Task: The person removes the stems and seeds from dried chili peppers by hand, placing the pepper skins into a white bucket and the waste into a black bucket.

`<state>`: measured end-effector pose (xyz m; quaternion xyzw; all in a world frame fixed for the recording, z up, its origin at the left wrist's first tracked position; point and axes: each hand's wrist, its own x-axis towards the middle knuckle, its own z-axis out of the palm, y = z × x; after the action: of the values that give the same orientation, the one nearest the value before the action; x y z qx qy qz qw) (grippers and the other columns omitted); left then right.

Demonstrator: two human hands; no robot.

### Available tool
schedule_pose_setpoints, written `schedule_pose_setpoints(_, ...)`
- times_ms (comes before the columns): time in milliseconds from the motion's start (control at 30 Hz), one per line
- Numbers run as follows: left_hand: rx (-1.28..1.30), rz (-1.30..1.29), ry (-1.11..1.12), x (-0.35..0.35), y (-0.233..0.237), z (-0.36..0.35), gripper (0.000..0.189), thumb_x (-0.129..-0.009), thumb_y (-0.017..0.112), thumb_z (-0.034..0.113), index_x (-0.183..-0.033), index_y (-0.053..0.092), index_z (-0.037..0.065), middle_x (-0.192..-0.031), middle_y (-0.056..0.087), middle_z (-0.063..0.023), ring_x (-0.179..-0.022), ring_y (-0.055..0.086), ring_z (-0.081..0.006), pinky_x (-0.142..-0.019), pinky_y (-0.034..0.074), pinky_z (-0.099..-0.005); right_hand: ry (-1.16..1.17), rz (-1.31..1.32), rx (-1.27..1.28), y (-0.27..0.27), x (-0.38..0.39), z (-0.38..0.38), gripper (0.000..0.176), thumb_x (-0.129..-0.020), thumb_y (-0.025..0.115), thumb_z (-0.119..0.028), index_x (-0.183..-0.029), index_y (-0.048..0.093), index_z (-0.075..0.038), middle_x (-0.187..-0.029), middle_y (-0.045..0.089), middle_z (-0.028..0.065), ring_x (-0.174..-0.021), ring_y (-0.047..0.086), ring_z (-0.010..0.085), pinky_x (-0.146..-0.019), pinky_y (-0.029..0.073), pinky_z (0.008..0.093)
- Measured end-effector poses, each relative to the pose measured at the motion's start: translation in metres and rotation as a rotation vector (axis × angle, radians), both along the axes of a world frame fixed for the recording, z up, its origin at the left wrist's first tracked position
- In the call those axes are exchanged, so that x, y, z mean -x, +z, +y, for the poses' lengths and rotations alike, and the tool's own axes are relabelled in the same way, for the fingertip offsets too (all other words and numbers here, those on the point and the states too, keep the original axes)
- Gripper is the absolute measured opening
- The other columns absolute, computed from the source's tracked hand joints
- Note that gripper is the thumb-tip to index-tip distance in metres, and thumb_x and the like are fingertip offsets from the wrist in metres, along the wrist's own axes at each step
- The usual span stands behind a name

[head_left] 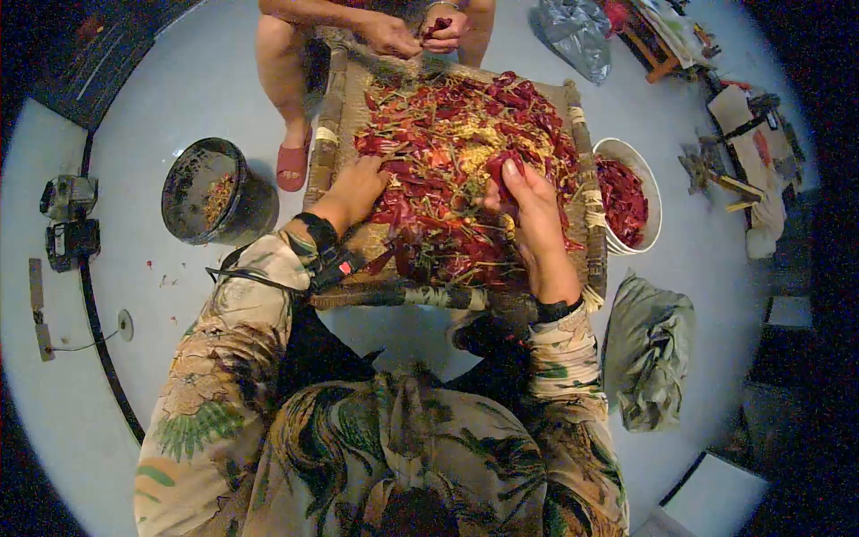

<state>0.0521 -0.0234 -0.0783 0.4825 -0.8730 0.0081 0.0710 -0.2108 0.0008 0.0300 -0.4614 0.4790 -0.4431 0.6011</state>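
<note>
Dried red chili peppers point(429, 255) lie heaped with stems and pale yellow seeds point(479, 154) on a woven tray point(353, 98) with a wrapped wooden rim. At the left side of the heap, my left hand point(358, 190) reaches into the peppers with its fingers curled together; what they hold is hidden. Above the right part of the heap, my right hand point(534, 201) is closed around a dark red dried chili pepper point(504, 179), thumb on top.
Across the tray, another person's hands point(416, 34) hold a dark red piece. A black bucket point(243, 170) with seedy scraps stands left. To the right are a white bucket point(656, 192) of red peppers and a crumpled green sack point(649, 349). A grey plastic bag point(577, 40) lies behind.
</note>
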Motion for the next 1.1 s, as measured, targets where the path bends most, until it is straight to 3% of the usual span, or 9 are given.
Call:
schedule_pose_setpoints(100, 0.024, -0.145, 0.024, 0.003, -0.010, -0.001, 0.019, -0.076, 0.050, 0.008, -0.092, 0.059, 0.005, -0.102, 0.056, -0.0125, -0.096, 0.053, -0.0285, -0.081, 0.043, -0.0404, 0.029, -0.068, 0.026, 0.001, 0.002, 0.000, 0.026, -0.092, 0.050, -0.031, -0.094, 0.057, -0.006, -0.075, 0.056, 0.0012, -0.066, 0.055, 0.0098, -0.066, 0.052, 0.0273)
schedule_pose_setpoints(267, -0.002, -0.271, -0.051, -0.004, -0.003, -0.003, 0.020, -0.079, 0.046, 0.011, -0.089, 0.061, 0.004, -0.097, 0.056, -0.0162, -0.093, 0.055, -0.0317, -0.084, 0.043, -0.0407, 0.044, -0.074, 0.025, -0.003, 0.006, -0.002, 0.024, -0.092, 0.049, -0.028, -0.093, 0.056, -0.005, -0.075, 0.057, 0.0025, -0.065, 0.056, 0.0117, -0.066, 0.052, 0.0281)
schedule_pose_setpoints(367, 0.016, -0.265, -0.060, -0.003, -0.002, -0.001, 0.015, -0.075, 0.049, 0.008, -0.085, 0.061, 0.005, -0.091, 0.057, -0.0102, -0.091, 0.055, -0.0250, -0.080, 0.042, -0.0376, 0.018, -0.097, 0.016, -0.002, 0.005, -0.001, 0.025, -0.092, 0.049, -0.029, -0.092, 0.056, -0.005, -0.075, 0.057, 0.0025, -0.066, 0.056, 0.0120, -0.066, 0.052, 0.0278)
schedule_pose_setpoints(567, 0.215, 0.151, 0.051, -0.006, 0.010, 0.004, 0.008, -0.074, 0.054, 0.007, -0.079, 0.056, 0.002, -0.086, 0.057, -0.0120, -0.086, 0.055, -0.0307, -0.074, 0.043, -0.0392, 0.056, -0.083, 0.040, -0.004, 0.007, -0.002, 0.026, -0.092, 0.050, -0.029, -0.091, 0.056, -0.005, -0.074, 0.057, 0.0025, -0.066, 0.056, 0.0122, -0.065, 0.051, 0.0268)
schedule_pose_setpoints(667, -0.071, 0.492, 0.198, 0.010, 0.046, 0.018, 0.008, -0.076, 0.059, 0.006, -0.080, 0.055, 0.001, -0.078, 0.057, -0.0119, -0.076, 0.056, -0.0285, -0.067, 0.043, -0.0394, 0.029, -0.109, 0.025, -0.004, 0.004, -0.002, 0.025, -0.092, 0.050, -0.029, -0.092, 0.056, -0.005, -0.074, 0.057, 0.0024, -0.066, 0.057, 0.0118, -0.064, 0.051, 0.0257)
schedule_pose_setpoints(767, -0.321, 0.881, 0.256, 0.021, 0.041, 0.021, 0.010, -0.079, 0.063, 0.007, -0.081, 0.055, 0.002, -0.073, 0.056, -0.0069, -0.068, 0.055, -0.0185, -0.060, 0.042, -0.0345, 0.025, -0.096, -0.008, -0.007, 0.005, -0.003, 0.025, -0.092, 0.049, -0.030, -0.092, 0.057, -0.005, -0.075, 0.057, 0.0017, -0.066, 0.057, 0.0106, -0.064, 0.050, 0.0248)
schedule_pose_setpoints(800, -0.444, 1.041, 0.265, 0.025, 0.038, 0.022, 0.010, -0.083, 0.062, 0.011, -0.082, 0.056, 0.003, -0.074, 0.056, -0.0013, -0.067, 0.052, -0.0098, -0.057, 0.042, -0.0273, 0.052, -0.044, -0.004, -0.008, 0.008, -0.004, 0.023, -0.092, 0.051, -0.028, -0.094, 0.056, -0.006, -0.076, 0.057, 0.0009, -0.066, 0.056, 0.0097, -0.064, 0.050, 0.0246)
schedule_pose_setpoints(900, -0.709, 1.372, 0.260, 0.034, 0.035, 0.030, 0.008, -0.085, 0.060, 0.012, -0.083, 0.056, 0.005, -0.074, 0.056, 0.0015, -0.068, 0.052, -0.0070, -0.057, 0.042, -0.0229, 0.059, -0.062, 0.003, -0.011, 0.008, -0.006, 0.021, -0.091, 0.053, -0.026, -0.094, 0.056, -0.006, -0.077, 0.057, 0.0002, -0.066, 0.056, 0.0095, -0.064, 0.050, 0.0245)
schedule_pose_setpoints(1100, -0.829, 1.420, 0.248, 0.037, 0.040, 0.030, 0.011, -0.085, 0.061, 0.017, -0.083, 0.056, 0.008, -0.071, 0.055, 0.0028, -0.063, 0.050, -0.0065, -0.056, 0.042, -0.0220, -0.088, 0.021, 0.129, -0.005, 0.004, -0.006, 0.025, -0.076, 0.071, -0.013, -0.095, 0.056, -0.005, -0.081, 0.058, -0.0003, -0.070, 0.056, 0.0106, -0.068, 0.048, 0.0243)
